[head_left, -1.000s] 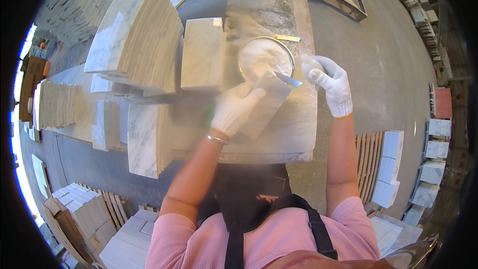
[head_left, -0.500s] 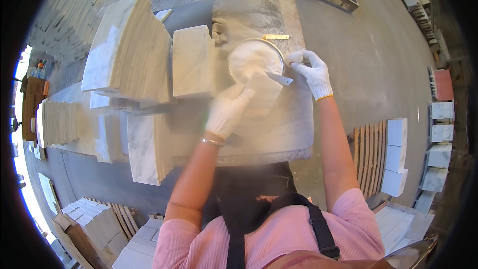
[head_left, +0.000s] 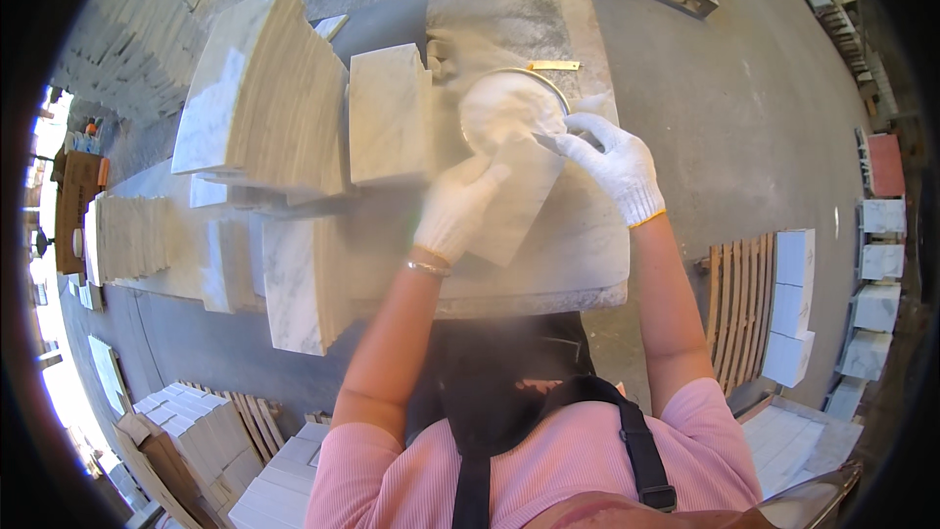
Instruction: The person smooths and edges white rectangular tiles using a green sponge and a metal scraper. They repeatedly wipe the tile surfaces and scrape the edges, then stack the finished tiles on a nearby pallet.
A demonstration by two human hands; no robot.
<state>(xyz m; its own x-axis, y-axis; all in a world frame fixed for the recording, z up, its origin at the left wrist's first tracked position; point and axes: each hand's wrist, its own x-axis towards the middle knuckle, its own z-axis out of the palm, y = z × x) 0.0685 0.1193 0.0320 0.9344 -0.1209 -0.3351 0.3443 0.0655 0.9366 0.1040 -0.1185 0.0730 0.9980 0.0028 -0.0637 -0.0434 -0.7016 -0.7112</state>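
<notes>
The tile (head_left: 527, 198) is tilted over the near side of the tabletop (head_left: 583, 260), its far edge close against the near rim of the bowl (head_left: 565, 96) of white powder (head_left: 509, 106). I have it clamped in the gloved left hand (head_left: 460, 206), thumb across the upper face, and the fingers underneath are out of my sight. The right hand (head_left: 605, 159) is bent inward, its fingertips at the end of the flat blade (head_left: 545, 143) that lies by the tile's far corner; from here I cannot tell whether they have closed on it. I also cannot make out the pale shape just beyond those fingers. As I read it, this is the step of bringing blade and tile together at the bowl, with the left side steadying and the right side doing the fine work. The next move, to my mind, calls for a sure pinch on the blade with the fingers clear of its edge, while I hold the tile's slant firm; a jolt there could knock the rim and spill powder.
</notes>
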